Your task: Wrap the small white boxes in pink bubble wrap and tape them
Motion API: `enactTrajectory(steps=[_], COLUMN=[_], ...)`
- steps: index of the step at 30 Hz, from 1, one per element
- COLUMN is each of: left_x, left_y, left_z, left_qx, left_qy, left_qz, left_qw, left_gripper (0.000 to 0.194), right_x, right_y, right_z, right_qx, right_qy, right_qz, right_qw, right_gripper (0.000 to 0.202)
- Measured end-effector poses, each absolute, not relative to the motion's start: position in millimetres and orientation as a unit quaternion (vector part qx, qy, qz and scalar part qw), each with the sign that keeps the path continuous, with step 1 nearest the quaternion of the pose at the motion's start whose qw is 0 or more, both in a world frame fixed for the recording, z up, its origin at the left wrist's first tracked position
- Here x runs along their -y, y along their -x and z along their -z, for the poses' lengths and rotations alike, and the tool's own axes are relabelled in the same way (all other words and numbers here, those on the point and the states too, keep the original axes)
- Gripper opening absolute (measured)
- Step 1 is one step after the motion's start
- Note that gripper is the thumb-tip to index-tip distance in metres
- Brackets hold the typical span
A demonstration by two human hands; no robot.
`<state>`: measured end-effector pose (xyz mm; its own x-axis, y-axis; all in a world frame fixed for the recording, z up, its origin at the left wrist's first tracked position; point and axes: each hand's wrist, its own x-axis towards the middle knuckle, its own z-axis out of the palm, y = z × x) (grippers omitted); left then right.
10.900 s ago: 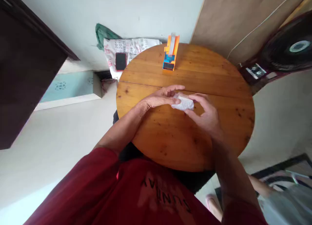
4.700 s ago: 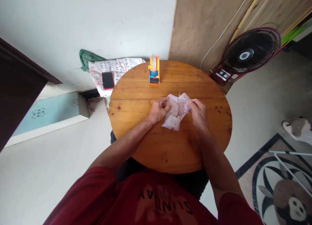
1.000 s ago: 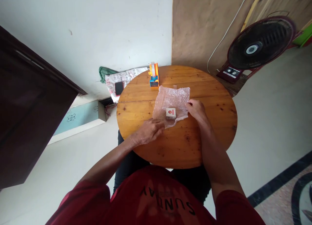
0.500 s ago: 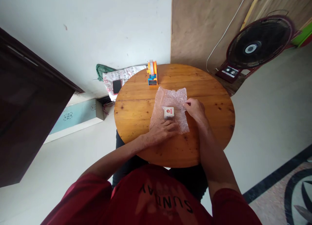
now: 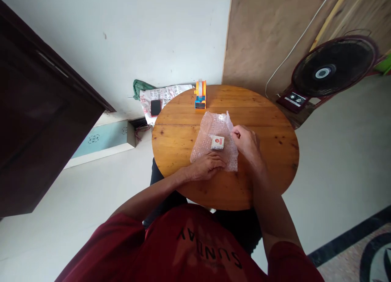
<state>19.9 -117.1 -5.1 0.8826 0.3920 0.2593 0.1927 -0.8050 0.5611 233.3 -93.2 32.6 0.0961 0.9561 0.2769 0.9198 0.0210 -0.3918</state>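
The box (image 5: 217, 143) sits in the centre of the frame on the opened-out wrap (image 5: 203, 141), printed face up, left of the wrap's right edge and just above the left hand (image 5: 207, 167); its weight probably helps pin the thin sheet to the surface (image 5: 275, 164). The right hand (image 5: 247, 140) has thumb and forefinger pressed together on the wrap's right edge, which stands up a little there; so light a pinch seems enough for something this flimsy, and holding only the rim leaves the box untouched. The left hand lies low across the wrap's bottom edge, back up, fingers bent and close together, apparently to stop the sheet sliding or curling; whether its fingertips also pinch the wrap I cannot tell. Bubbles cover the sheet, so it likely springs back when let go, a fair reason for having a hand at two of its sides. The dispenser (image 5: 200, 99) stands near the top edge of the surface, apart from the wrap, perhaps to leave it lying flat while within reach. Beyond the surface's upper left edge, the phone (image 5: 155, 108) rests on the sack (image 5: 180, 90), out of the hands' way
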Motion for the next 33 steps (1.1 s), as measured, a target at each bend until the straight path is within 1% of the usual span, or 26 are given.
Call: enactTrajectory(steps=[7, 9, 12, 15, 16, 18, 22, 24, 25, 27, 29, 31, 33], left_x=[117, 118, 120, 121, 121, 121, 119, 119, 119, 119, 120, 120, 120], left_y=[-20, -20, -19, -18, -18, -18, -18, -18, -18, -18, -18, -18, -19], left_z=[12, 14, 16, 17, 17, 19, 21, 22, 22, 22, 22, 23, 22], left_qx=[-0.168, -0.164, -0.160, -0.162, -0.164, -0.165, -0.154, -0.153, -0.154, -0.157, -0.158, -0.159, -0.163], left_qy=[-0.927, -0.924, -0.920, -0.918, -0.918, -0.919, -0.917, -0.913, -0.911, -0.907, -0.904, -0.903, -0.903], left_qz=[-0.203, -0.221, -0.239, -0.244, -0.245, -0.242, -0.254, -0.259, -0.262, -0.268, -0.275, -0.274, -0.272], left_qw=[0.267, 0.264, 0.266, 0.267, 0.266, 0.264, 0.267, 0.275, 0.279, 0.283, 0.286, 0.289, 0.291], left_gripper=[0.025, 0.024, 0.024, 0.025, 0.024, 0.023, 0.022, 0.022, 0.021, 0.021, 0.021, 0.020, 0.020], right_x=[106, 107, 105, 102, 102, 105, 126, 139, 144, 152, 155, 157, 159], right_y=[-220, -213, -201, -193, -192, -194, -217, -239, -251, -278, -304, -324, -333], right_z=[-53, -56, -51, -42, -40, -41, -59, -67, -69, -64, -50, -34, -24], right_qx=[0.715, 0.755, 0.802, 0.803, 0.794, 0.767, 0.689, 0.649, 0.631, 0.600, 0.593, 0.615, 0.627], right_qy=[0.666, 0.620, 0.564, 0.574, 0.585, 0.607, 0.625, 0.641, 0.656, 0.707, 0.749, 0.757, 0.754], right_qz=[-0.095, -0.106, -0.101, -0.097, -0.103, -0.128, -0.181, -0.146, -0.125, -0.099, -0.066, -0.043, -0.033], right_qw=[0.191, 0.185, 0.165, 0.127, 0.128, 0.162, 0.318, 0.383, 0.395, 0.361, 0.288, 0.216, 0.193], right_gripper=[0.025, 0.031, 0.045, 0.041, 0.039, 0.038, 0.041, 0.043, 0.045, 0.049, 0.049, 0.047, 0.051])
